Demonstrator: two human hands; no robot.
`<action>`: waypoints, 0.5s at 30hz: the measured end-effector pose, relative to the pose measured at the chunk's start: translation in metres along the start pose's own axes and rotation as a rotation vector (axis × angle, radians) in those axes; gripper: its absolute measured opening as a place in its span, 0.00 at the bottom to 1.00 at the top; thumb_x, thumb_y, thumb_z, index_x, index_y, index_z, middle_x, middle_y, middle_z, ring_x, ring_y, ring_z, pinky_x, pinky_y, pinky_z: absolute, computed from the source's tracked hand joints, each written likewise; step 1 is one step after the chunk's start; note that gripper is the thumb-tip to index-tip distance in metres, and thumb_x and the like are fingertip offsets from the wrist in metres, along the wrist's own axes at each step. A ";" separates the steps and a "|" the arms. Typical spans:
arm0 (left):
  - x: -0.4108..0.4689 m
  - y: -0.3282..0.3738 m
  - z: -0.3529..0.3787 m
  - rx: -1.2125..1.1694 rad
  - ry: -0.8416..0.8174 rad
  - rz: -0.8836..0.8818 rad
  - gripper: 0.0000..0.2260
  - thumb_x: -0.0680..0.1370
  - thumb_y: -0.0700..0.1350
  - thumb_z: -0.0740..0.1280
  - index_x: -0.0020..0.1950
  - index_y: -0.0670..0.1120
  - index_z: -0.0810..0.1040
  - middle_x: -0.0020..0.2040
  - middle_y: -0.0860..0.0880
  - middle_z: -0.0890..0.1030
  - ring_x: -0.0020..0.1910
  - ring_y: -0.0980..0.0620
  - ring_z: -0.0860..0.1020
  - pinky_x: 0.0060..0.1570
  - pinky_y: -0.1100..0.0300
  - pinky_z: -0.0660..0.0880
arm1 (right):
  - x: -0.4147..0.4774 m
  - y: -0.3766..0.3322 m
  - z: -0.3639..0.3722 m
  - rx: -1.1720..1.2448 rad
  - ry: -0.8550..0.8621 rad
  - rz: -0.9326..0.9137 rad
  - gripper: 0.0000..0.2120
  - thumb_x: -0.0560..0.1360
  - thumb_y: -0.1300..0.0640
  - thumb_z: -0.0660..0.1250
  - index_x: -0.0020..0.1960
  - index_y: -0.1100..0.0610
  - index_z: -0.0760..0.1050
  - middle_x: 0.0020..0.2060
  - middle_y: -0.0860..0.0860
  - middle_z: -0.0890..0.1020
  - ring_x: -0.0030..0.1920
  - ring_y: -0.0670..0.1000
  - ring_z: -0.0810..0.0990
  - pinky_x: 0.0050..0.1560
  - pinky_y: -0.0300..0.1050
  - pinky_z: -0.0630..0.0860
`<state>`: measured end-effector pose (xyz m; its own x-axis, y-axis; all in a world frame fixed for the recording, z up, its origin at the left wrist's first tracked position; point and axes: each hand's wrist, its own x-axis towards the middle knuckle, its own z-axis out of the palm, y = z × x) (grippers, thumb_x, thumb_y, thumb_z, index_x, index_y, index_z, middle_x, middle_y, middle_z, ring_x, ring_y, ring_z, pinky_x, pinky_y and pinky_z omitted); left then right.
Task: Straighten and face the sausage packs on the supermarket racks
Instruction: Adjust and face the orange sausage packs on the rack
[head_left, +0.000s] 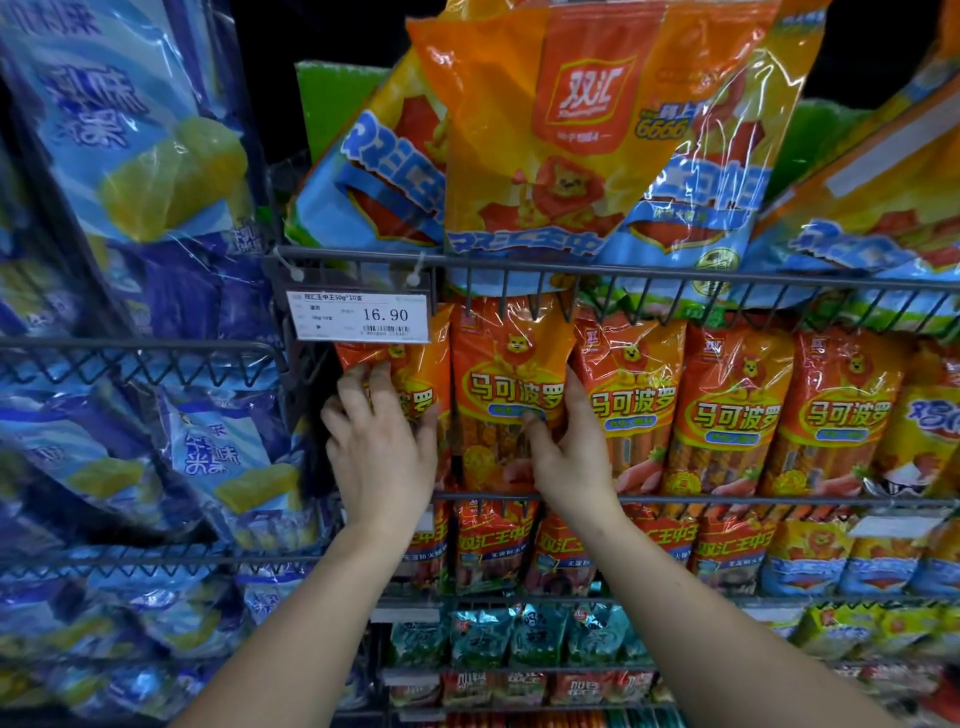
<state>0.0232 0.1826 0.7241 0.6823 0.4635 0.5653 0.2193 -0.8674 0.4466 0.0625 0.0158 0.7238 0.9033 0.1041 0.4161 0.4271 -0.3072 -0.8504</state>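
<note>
My left hand (382, 447) lies flat-fingered on the end pack (423, 364) under the price tag (358, 316). My right hand (571, 457) pinches the next pack (511, 395) on the middle rack (727, 501). Tugging it could drag its slippery neighbours askew.

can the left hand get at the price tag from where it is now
Probably yes: the left hand rests on the leftmost orange pack with fingertips just under the price tag, and nothing lies between them.
</note>
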 end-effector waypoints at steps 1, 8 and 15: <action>0.000 -0.001 0.000 0.003 0.006 0.003 0.28 0.76 0.56 0.67 0.70 0.41 0.66 0.67 0.39 0.66 0.59 0.33 0.69 0.44 0.39 0.78 | 0.000 0.003 -0.002 0.001 -0.021 0.011 0.28 0.81 0.62 0.62 0.78 0.56 0.57 0.64 0.45 0.75 0.49 0.36 0.81 0.46 0.26 0.74; 0.003 -0.001 0.004 0.026 0.027 0.025 0.29 0.75 0.58 0.68 0.69 0.43 0.67 0.66 0.39 0.67 0.60 0.32 0.69 0.42 0.39 0.78 | -0.001 0.017 0.004 -0.094 -0.081 0.114 0.27 0.83 0.59 0.60 0.78 0.58 0.54 0.48 0.39 0.78 0.38 0.33 0.79 0.39 0.31 0.75; 0.005 -0.003 0.003 0.062 -0.006 0.057 0.32 0.74 0.62 0.67 0.71 0.45 0.66 0.65 0.40 0.65 0.61 0.32 0.68 0.42 0.40 0.77 | -0.012 0.023 0.007 -0.159 -0.035 0.140 0.24 0.82 0.53 0.62 0.74 0.61 0.60 0.35 0.46 0.81 0.31 0.41 0.81 0.32 0.42 0.78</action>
<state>0.0277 0.1872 0.7236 0.6989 0.4121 0.5846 0.2225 -0.9020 0.3699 0.0620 0.0137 0.6971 0.9554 0.0815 0.2839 0.2883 -0.4660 -0.8365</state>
